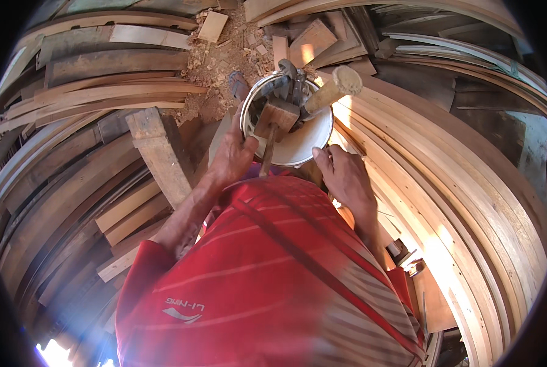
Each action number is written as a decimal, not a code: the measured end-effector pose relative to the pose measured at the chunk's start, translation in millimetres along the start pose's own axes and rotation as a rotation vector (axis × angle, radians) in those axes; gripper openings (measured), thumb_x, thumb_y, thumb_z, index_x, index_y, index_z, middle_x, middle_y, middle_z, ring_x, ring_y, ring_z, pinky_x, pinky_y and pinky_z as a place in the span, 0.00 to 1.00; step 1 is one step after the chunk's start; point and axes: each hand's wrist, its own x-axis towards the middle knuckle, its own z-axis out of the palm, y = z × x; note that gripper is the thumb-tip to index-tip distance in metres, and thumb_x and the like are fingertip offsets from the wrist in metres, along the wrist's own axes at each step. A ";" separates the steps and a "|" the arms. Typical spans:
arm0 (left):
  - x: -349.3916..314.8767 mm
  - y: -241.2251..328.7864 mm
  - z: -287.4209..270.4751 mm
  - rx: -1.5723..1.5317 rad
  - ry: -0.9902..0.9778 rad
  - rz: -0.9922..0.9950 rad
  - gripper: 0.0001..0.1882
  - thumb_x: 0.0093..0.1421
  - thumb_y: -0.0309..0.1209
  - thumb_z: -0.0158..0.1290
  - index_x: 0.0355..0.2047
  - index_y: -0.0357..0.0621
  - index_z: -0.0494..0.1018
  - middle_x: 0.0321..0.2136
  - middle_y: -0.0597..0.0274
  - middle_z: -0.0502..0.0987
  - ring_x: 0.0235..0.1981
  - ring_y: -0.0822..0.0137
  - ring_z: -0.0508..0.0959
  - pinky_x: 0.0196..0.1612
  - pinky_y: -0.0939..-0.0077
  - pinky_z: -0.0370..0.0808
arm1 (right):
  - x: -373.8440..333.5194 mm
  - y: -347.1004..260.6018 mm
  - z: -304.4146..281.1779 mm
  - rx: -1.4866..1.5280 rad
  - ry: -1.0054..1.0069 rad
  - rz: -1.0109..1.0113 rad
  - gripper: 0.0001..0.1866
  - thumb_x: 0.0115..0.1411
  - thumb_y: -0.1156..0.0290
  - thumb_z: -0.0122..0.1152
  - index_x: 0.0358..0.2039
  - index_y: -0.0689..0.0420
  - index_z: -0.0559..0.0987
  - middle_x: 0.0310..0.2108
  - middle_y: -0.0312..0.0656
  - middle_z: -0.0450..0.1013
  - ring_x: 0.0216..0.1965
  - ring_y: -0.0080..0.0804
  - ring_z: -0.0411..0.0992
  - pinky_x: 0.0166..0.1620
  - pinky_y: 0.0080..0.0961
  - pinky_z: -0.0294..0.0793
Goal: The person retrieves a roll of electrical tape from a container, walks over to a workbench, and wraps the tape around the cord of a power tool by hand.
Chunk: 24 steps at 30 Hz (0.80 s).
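Observation:
A round white bucket [310,142] is in front of my body, tools standing inside it. My left hand [232,154] grips its left side, fingers partly hidden behind the wall. At the lower right of the rim, my right hand [347,176] holds on with thumb and curled fingers. Among the tools is a wooden mallet [277,116] with a block head, its handle leaning over the near rim. A thick, round-ended wooden piece [336,89] sticks out at the far right. Dark metal tools [291,74] crowd the far side; their exact kinds are partly hidden.
Stacked planks [114,64] fill the left side. Long pale boards [444,165] run along the right. A squared wooden post [160,156] stands left of my forearm. Wood shavings [221,70] and offcuts [213,27] lie on the floor ahead, near a foot [238,84].

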 end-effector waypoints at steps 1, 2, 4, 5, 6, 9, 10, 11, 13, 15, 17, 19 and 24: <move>-6.3 -2.8 -3.1 -0.061 0.005 -0.055 0.41 0.59 0.28 0.43 0.74 0.45 0.44 0.51 0.33 0.75 0.51 0.40 0.77 0.56 0.56 0.71 | -7.3 -14.8 -2.0 -0.007 -0.005 -0.005 0.17 0.68 0.61 0.59 0.33 0.66 0.78 0.21 0.62 0.72 0.28 0.62 0.73 0.39 0.46 0.74; -13.3 -7.7 -3.5 -0.129 0.003 -0.110 0.42 0.59 0.27 0.43 0.74 0.46 0.44 0.50 0.33 0.76 0.50 0.40 0.78 0.56 0.56 0.71 | -14.7 -28.1 2.0 0.048 0.043 -0.215 0.16 0.68 0.61 0.57 0.37 0.65 0.78 0.26 0.60 0.74 0.31 0.58 0.74 0.39 0.46 0.74; -22.7 -14.8 -8.0 -0.142 0.024 -0.106 0.42 0.59 0.27 0.43 0.74 0.47 0.43 0.49 0.32 0.76 0.50 0.39 0.78 0.56 0.55 0.72 | -10.9 -49.8 21.1 0.100 0.096 -0.425 0.16 0.69 0.62 0.54 0.40 0.64 0.79 0.31 0.58 0.76 0.35 0.55 0.76 0.39 0.45 0.74; -26.3 -16.4 -8.0 -0.154 0.042 -0.103 0.43 0.60 0.26 0.43 0.75 0.48 0.42 0.48 0.32 0.76 0.49 0.39 0.78 0.55 0.55 0.72 | 8.6 -59.7 32.4 -0.072 0.265 -0.683 0.14 0.67 0.64 0.54 0.44 0.62 0.78 0.37 0.56 0.75 0.40 0.51 0.75 0.41 0.43 0.73; -30.4 -19.2 -8.0 -0.158 0.048 -0.106 0.43 0.60 0.26 0.43 0.75 0.48 0.42 0.48 0.32 0.76 0.49 0.39 0.78 0.55 0.55 0.72 | 26.5 -65.6 44.6 -0.240 0.430 -0.949 0.15 0.66 0.67 0.53 0.48 0.61 0.77 0.43 0.53 0.74 0.46 0.46 0.74 0.43 0.40 0.73; -39.1 -14.9 -16.0 -0.121 0.099 -0.037 0.44 0.59 0.26 0.43 0.75 0.49 0.40 0.49 0.30 0.76 0.49 0.39 0.78 0.56 0.55 0.71 | 49.3 -80.3 66.6 -0.671 0.341 -0.893 0.21 0.60 0.72 0.55 0.55 0.59 0.74 0.51 0.48 0.69 0.55 0.41 0.68 0.51 0.35 0.69; -40.7 -9.2 -20.9 -0.106 0.062 -0.135 0.44 0.60 0.25 0.43 0.75 0.48 0.40 0.51 0.29 0.74 0.51 0.38 0.77 0.57 0.56 0.71 | 49.4 -84.3 69.1 -0.672 0.341 -0.892 0.21 0.60 0.72 0.55 0.55 0.59 0.74 0.51 0.48 0.69 0.55 0.41 0.68 0.51 0.35 0.69; -43.5 -6.3 -24.6 -0.092 0.028 -0.236 0.44 0.60 0.24 0.43 0.75 0.48 0.40 0.53 0.28 0.73 0.53 0.37 0.76 0.58 0.56 0.70 | 47.9 -89.3 70.3 -0.698 0.232 -0.828 0.21 0.60 0.72 0.55 0.55 0.60 0.74 0.50 0.47 0.70 0.54 0.41 0.68 0.51 0.35 0.69; -46.8 -23.3 -23.1 -0.058 0.108 -0.091 0.44 0.60 0.24 0.43 0.75 0.47 0.40 0.55 0.28 0.72 0.55 0.36 0.75 0.59 0.57 0.70 | 45.5 -92.6 71.7 -0.722 0.125 -0.757 0.22 0.59 0.73 0.55 0.55 0.60 0.74 0.48 0.47 0.70 0.53 0.41 0.68 0.52 0.35 0.68; -46.7 -23.2 -21.8 -0.027 0.183 0.055 0.44 0.59 0.23 0.43 0.75 0.45 0.40 0.57 0.28 0.70 0.56 0.35 0.74 0.60 0.57 0.69 | 44.8 -85.9 69.0 -0.695 0.127 -0.789 0.20 0.59 0.73 0.55 0.53 0.60 0.74 0.49 0.47 0.70 0.54 0.43 0.68 0.52 0.36 0.69; -48.0 -17.3 -26.2 -0.044 0.114 -0.014 0.43 0.59 0.22 0.43 0.74 0.43 0.40 0.59 0.28 0.68 0.59 0.35 0.72 0.61 0.58 0.68 | 44.5 -81.6 70.9 -0.612 0.168 -0.833 0.18 0.59 0.72 0.55 0.51 0.60 0.75 0.49 0.48 0.70 0.54 0.44 0.69 0.52 0.36 0.69; -46.5 -20.9 -27.7 -0.037 0.102 0.006 0.43 0.59 0.22 0.43 0.74 0.41 0.41 0.59 0.29 0.68 0.60 0.37 0.72 0.61 0.58 0.68 | 45.4 -77.9 77.1 -0.523 0.212 -0.872 0.16 0.59 0.72 0.55 0.48 0.59 0.75 0.50 0.48 0.70 0.53 0.44 0.69 0.52 0.36 0.70; -37.2 -37.5 -16.8 0.067 0.179 0.213 0.44 0.59 0.23 0.45 0.74 0.45 0.40 0.50 0.27 0.74 0.53 0.34 0.76 0.56 0.52 0.72 | 68.9 -68.6 93.9 -0.673 0.269 -1.045 0.09 0.59 0.71 0.55 0.39 0.56 0.78 0.48 0.46 0.74 0.51 0.39 0.71 0.51 0.35 0.70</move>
